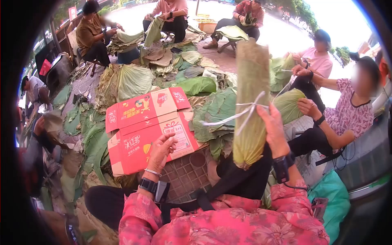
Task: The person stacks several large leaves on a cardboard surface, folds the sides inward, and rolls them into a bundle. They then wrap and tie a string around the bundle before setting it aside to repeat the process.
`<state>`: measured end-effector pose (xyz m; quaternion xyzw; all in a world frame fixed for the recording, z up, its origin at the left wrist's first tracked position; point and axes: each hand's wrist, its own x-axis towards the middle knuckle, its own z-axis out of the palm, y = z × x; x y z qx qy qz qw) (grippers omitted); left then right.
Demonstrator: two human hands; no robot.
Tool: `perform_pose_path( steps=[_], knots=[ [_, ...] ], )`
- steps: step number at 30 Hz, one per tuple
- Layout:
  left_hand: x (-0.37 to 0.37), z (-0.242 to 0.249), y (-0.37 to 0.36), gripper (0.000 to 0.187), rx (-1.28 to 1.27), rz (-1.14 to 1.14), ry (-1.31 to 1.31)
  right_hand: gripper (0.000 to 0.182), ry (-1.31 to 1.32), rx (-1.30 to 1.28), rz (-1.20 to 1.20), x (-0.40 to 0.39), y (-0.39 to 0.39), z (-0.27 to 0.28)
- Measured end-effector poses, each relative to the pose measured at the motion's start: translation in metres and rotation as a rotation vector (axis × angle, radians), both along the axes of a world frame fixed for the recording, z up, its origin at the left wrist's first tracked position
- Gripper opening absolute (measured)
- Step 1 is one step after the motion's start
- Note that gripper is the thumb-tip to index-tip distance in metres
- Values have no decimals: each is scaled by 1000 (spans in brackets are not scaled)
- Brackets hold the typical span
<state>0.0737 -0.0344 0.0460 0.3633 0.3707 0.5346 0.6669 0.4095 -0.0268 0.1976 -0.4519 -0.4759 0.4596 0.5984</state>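
Note:
My right hand (pixel 272 128) grips a long folded bundle of large leaves (pixel 250 141), which stands upright over my right leg. White string (pixel 250 108) is tied round the bundle's middle, with a loose end reaching out to the left. My left hand (pixel 163 149) is raised in front of a flattened red cardboard box (pixel 141 118), its fingers loosely bent and apart, with nothing visible in them. Behind the bundle lies a stack of green leaves (pixel 216 110).
Leaf piles (pixel 126 81) cover the ground ahead and to the left. Several people sit around handling leaves; the nearest, in a patterned top (pixel 347 106), sits on the right. A teal bag (pixel 332 200) is beside my right hip. Paving (pixel 185 175) shows between my legs.

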Motion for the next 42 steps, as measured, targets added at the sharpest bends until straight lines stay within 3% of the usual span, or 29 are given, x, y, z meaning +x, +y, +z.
perform_pose_path(
  steps=[4, 9, 11, 13, 16, 19, 21, 23, 25, 28, 31, 32, 37, 42],
  knots=[
    [-7, -27, -1, 30, -77, 97, 15, 26, -30, -72, -265, 108, -45, -11],
    [-4, -36, 0, 29, -111, 100, 26, 20, -163, -430, -306, 199, -125, -105],
    [1, -42, -1, 28, -133, 94, 41, 44, -847, -741, -443, 240, -161, -207],
    [3, -48, -3, 27, -162, 74, 71, 63, -1289, -469, -551, 263, -207, -329],
    [0, -54, -8, 27, -169, 77, 136, 66, -1237, -781, -561, 209, -176, -269],
    [-2, -58, -10, 27, -196, 86, 173, 63, -1481, -767, -442, 196, -150, -217],
    [0, -59, -10, 27, -197, 93, 195, 54, -1559, -572, -562, 177, -125, -178],
    [1, -59, -11, 27, -172, 77, 238, 48, -1397, -80, -496, 196, -95, -184],
    [4, -60, -12, 27, -168, 57, 285, 54, -1324, -31, -382, 179, -54, -162],
    [9, -60, -12, 28, -162, 35, 319, 45, -1278, 275, -185, 153, -3, -135],
    [10, -56, -15, 26, -161, 42, 327, 35, -1254, -243, -16, 155, 25, -148],
    [9, -55, -17, 25, -164, 47, 326, 30, -1242, -86, -82, 157, 19, -152],
    [8, -57, -19, 25, -177, 52, 352, 29, -1115, -89, 3, 160, 6, -147],
    [19, -58, -13, 27, -173, -4, 379, 23, -1132, 135, -172, 138, -1, -124]
  ],
)
